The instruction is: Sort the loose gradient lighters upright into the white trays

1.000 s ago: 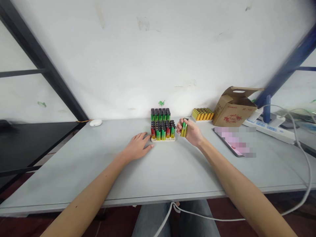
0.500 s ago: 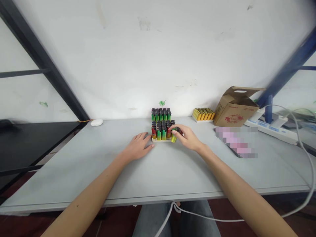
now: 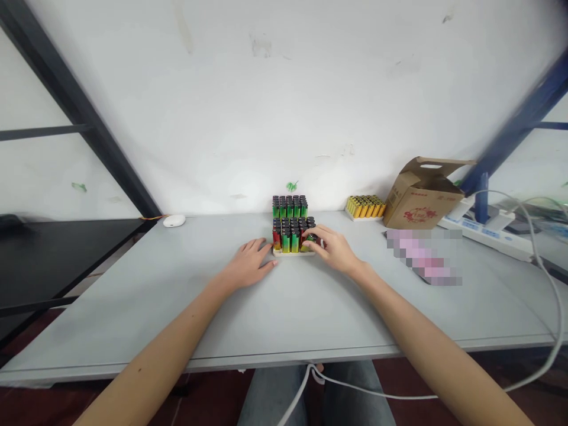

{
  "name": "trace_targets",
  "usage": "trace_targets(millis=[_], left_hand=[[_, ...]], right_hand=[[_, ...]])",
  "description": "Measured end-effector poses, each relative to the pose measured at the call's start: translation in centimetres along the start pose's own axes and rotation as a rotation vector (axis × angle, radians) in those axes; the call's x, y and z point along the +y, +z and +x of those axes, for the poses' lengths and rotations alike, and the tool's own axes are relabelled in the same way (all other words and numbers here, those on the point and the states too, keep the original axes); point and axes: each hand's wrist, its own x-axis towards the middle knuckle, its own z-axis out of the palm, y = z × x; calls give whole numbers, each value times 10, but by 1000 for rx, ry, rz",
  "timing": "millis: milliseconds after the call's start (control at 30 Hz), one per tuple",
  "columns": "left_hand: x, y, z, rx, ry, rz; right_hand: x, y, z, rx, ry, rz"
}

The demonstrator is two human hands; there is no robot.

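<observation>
Several red and green lighters with black tops stand upright in a pale tray at the middle of the table. My right hand pinches a lighter at the tray's front right corner; the fingers hide most of it. Flat on the table, my left hand has its fingers spread, the tips beside the tray's left edge. Behind stands a second group of green lighters with dark tops.
At the back right are a tray of yellow lighters, an open cardboard box, a white power strip with cables and a blurred pink item. A white case lies at the back left.
My right hand has moved slightly left, and the yellow-green lighter it held tilted outside the front corner is now upright among the others in the tray. My left hand has not moved.
</observation>
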Motion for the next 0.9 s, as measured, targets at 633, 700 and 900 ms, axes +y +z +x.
trace_targets(millis=[633,700,900], left_hand=[[-1,0,0,0,6,2],[-1,1,0,-1,3,4],[-2,1,0,11,-3,-13]], right_hand=[[2,5,2,288,-126,-134],[3,4,2,268,-155,-162],[6,6,0,183,-110,-144]])
